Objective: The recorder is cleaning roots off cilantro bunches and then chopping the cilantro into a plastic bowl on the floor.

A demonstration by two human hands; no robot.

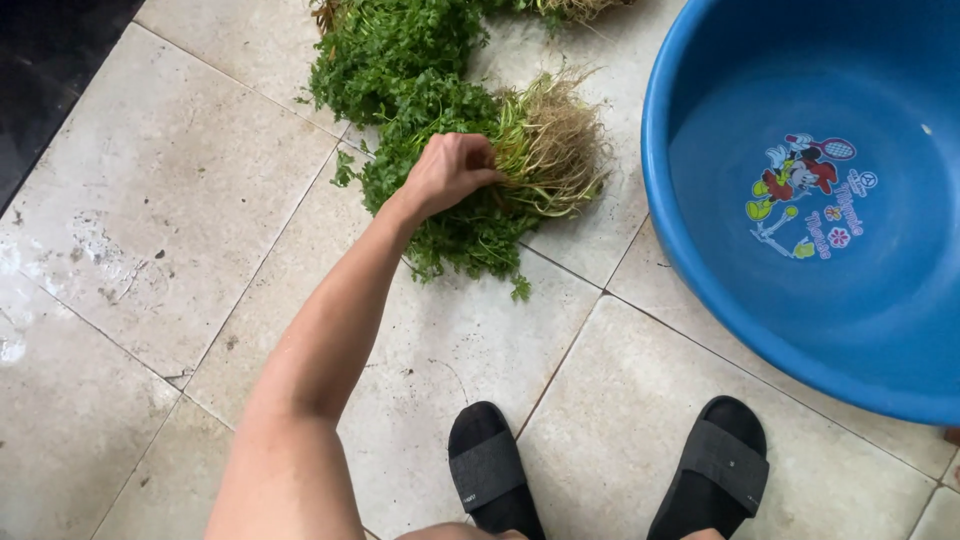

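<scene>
My left hand [447,172] reaches forward and closes around the stems of a bunch of leafy green herbs [470,225] lying on the tiled floor. The bunch's pale tangled roots [560,145] point to the right, just beyond my fingers. A second, larger bunch of the same greens [385,45] lies behind it, at the top of the view. My right hand is out of view.
A big blue plastic basin [720,290] with a cartoon picture on its bottom stands on the right, with nothing in it. My two feet in black slippers [490,470] stand at the bottom edge. Beige floor tiles [150,200] spread to the left, where a dark strip borders them.
</scene>
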